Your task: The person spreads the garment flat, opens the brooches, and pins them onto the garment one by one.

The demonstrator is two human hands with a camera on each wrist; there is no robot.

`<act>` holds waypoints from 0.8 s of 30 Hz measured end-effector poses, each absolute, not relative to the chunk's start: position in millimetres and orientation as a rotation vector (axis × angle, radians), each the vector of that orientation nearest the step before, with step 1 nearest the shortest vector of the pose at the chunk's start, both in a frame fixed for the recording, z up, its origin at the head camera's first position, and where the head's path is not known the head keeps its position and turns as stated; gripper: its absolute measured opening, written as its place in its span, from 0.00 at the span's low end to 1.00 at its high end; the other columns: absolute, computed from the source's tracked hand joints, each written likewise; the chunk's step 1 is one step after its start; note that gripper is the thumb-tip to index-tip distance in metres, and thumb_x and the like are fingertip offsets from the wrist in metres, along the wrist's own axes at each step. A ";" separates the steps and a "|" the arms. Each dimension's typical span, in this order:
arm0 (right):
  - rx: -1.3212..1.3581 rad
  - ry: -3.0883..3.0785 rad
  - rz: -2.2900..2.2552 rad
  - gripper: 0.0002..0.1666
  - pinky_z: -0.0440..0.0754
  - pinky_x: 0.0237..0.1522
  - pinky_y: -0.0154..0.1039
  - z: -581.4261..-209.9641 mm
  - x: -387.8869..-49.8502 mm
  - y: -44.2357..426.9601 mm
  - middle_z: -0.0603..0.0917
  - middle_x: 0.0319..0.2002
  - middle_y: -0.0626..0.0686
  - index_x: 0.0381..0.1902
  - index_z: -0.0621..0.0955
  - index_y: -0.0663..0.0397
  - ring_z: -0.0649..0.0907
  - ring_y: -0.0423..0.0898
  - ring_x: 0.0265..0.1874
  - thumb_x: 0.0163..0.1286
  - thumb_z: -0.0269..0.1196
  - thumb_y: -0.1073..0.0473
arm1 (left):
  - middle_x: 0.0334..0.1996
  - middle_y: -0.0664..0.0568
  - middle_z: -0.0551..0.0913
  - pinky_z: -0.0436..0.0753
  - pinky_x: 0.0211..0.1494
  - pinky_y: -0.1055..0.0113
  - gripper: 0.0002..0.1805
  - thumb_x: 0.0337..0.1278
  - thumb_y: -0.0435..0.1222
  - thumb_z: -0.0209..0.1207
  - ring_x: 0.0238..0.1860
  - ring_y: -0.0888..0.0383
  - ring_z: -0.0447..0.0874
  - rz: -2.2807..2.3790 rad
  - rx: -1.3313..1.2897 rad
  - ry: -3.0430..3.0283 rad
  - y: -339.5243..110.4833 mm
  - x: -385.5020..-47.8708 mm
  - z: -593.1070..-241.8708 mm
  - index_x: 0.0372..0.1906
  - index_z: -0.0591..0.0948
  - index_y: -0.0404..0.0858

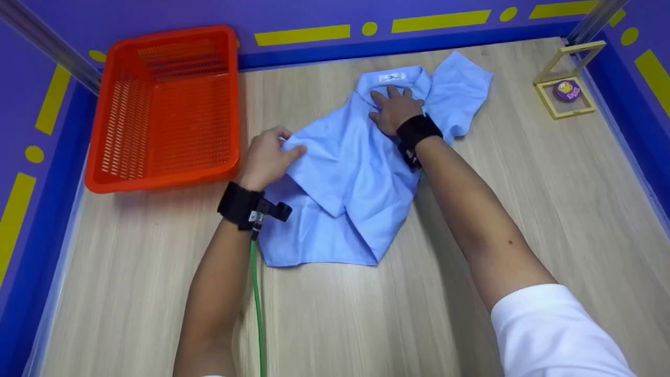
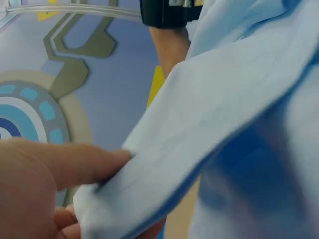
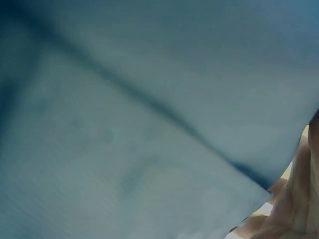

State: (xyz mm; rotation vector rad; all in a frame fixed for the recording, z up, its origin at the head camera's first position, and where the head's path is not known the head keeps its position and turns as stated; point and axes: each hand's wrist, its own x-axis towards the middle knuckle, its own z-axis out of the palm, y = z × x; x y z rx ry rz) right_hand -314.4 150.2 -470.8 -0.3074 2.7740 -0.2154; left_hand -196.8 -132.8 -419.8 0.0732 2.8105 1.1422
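A light blue collared shirt [image 1: 335, 167] lies partly folded on the table, a white label [image 1: 392, 77] inside its collar. My left hand [image 1: 266, 157] pinches the shirt's left sleeve end between thumb and fingers. In the left wrist view the thumb [image 2: 94, 162] presses on top of the cloth, with fingertips partly hidden beneath. My right hand [image 1: 397, 111] rests on the shirt just below the collar, fingers spread. The other sleeve [image 1: 463, 86] stretches out to the right. Blue cloth [image 3: 149, 174] fills most of the right wrist view, with part of a hand [image 3: 299, 199] at its right edge.
An orange plastic basket [image 1: 157, 180] stands at the back left, beside my left hand. At the back right sits a small yellow hinged frame [image 1: 568, 112] with a round purple piece [image 1: 567, 90]. Blue walls [image 1: 309, 57] border the wooden table [image 1: 335, 324]. A green cable [image 1: 257, 303] trails from the left wrist.
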 end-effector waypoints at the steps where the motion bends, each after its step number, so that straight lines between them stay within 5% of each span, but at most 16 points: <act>1: -0.312 2.775 -0.220 0.37 0.58 0.63 0.77 -470.1 -314.3 150.2 0.50 0.79 0.65 0.81 0.53 0.42 0.51 0.73 0.74 0.81 0.44 0.41 | 0.36 0.44 0.82 0.75 0.38 0.60 0.17 0.63 0.41 0.65 0.35 0.50 0.78 1.114 0.030 2.868 -132.2 -198.9 -416.8 0.49 0.82 0.33; 7: -0.318 2.781 -0.239 0.36 0.58 0.63 0.76 -468.5 -312.9 149.8 0.51 0.78 0.65 0.81 0.54 0.43 0.53 0.74 0.73 0.81 0.45 0.42 | 0.39 0.37 0.86 0.83 0.39 0.48 0.12 0.69 0.32 0.51 0.39 0.41 0.86 0.399 -0.246 3.193 -116.0 -215.2 -415.1 0.51 0.80 0.33; 15: -0.321 2.772 -0.236 0.36 0.58 0.63 0.77 -471.2 -312.6 147.6 0.51 0.78 0.65 0.81 0.53 0.42 0.52 0.74 0.73 0.81 0.45 0.42 | 0.45 0.40 0.86 0.82 0.46 0.55 0.16 0.77 0.30 0.41 0.45 0.47 0.86 -0.062 -0.309 2.981 -104.0 -242.2 -434.8 0.52 0.80 0.33; 19: -0.317 2.773 -0.221 0.36 0.57 0.63 0.77 -471.6 -314.0 147.8 0.51 0.78 0.65 0.81 0.53 0.42 0.53 0.74 0.73 0.81 0.45 0.42 | 0.50 0.40 0.85 0.77 0.57 0.53 0.17 0.76 0.31 0.42 0.51 0.46 0.81 -0.115 -0.185 2.982 -96.1 -249.8 -434.8 0.54 0.80 0.33; 24: -0.307 2.775 -0.224 0.36 0.57 0.63 0.77 -471.2 -314.1 149.7 0.50 0.79 0.65 0.82 0.53 0.41 0.52 0.74 0.73 0.81 0.44 0.42 | 0.51 0.40 0.84 0.80 0.55 0.50 0.16 0.73 0.34 0.50 0.53 0.43 0.82 0.095 0.225 3.070 -69.3 -259.9 -435.4 0.56 0.83 0.34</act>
